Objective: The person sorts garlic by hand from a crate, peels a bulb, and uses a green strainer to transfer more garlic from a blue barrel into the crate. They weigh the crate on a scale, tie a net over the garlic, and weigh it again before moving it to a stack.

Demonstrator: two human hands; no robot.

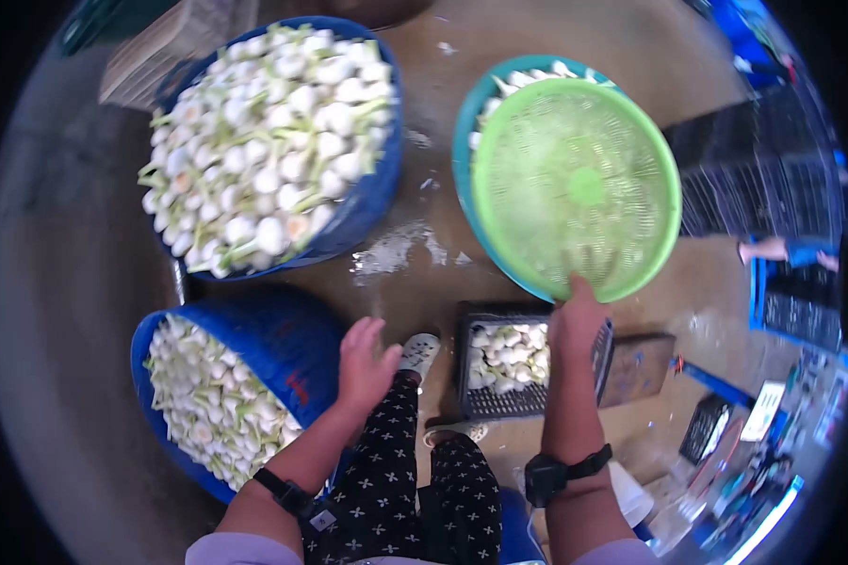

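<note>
My right hand (pixel 579 320) grips the near rim of a light green plastic colander (pixel 584 188), its fingertips showing dimly at the mesh. The colander holds no bulbs and is tilted over a teal basin (pixel 465 160). White bulbs (pixel 513 83) show at the basin's far edge; the colander hides the others. My left hand (pixel 366 365) is off the ground with its fingers apart and nothing in it. Beside it leans a blue tub (pixel 283 330), tipped, with many white bulbs with green stalks (pixel 221 405), like garlic, in it.
A larger blue tub (pixel 372 188) heaped with bulbs stands at the far left. Near my feet is a black crate (pixel 504 405) with some bulbs, beside a brown box (pixel 638 367). Stacked black crates (pixel 763 169) stand right, near another person's arm (pixel 768 250). The floor (pixel 415 254) looks wet.
</note>
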